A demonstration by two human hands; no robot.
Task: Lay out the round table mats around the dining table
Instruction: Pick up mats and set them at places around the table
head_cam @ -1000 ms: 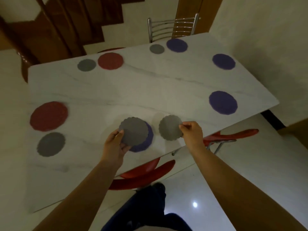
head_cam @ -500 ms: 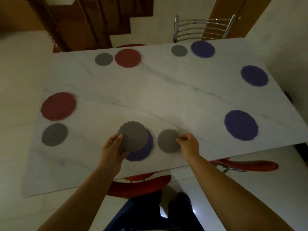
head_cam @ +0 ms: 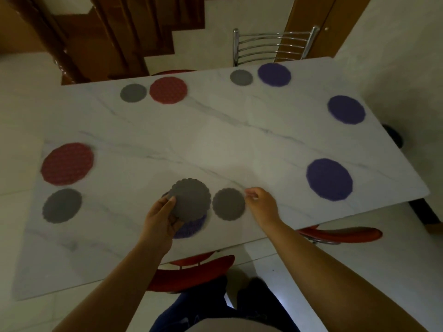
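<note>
On the white marble dining table [head_cam: 215, 140], my left hand [head_cam: 160, 219] grips a grey scalloped mat [head_cam: 190, 197] near the front edge. A purple mat [head_cam: 191, 227] peeks out beneath that grey mat and my fingers. Just to the right, a smaller grey mat [head_cam: 229, 204] lies flat, and my right hand [head_cam: 260, 203] pinches its right rim with curled fingers. Laid around the table are a red mat [head_cam: 67, 163] with a grey mat [head_cam: 61, 205] at the left, a red mat [head_cam: 168, 90] and a grey mat [head_cam: 133, 92] at the back, and purple mats [head_cam: 329, 179] [head_cam: 346, 112] at the right.
At the back right corner of the table lie a grey mat [head_cam: 241, 77] and a purple mat [head_cam: 274, 74]. A chrome chair [head_cam: 273, 47] stands behind the table. Red chair seats [head_cam: 191, 271] [head_cam: 340, 234] sit under the front edge. A wooden staircase [head_cam: 107, 32] rises at the back left.
The small grey mat has gone from held above the table to lying flat on it. My right hand now sits at its right rim. My left hand keeps its mats.
</note>
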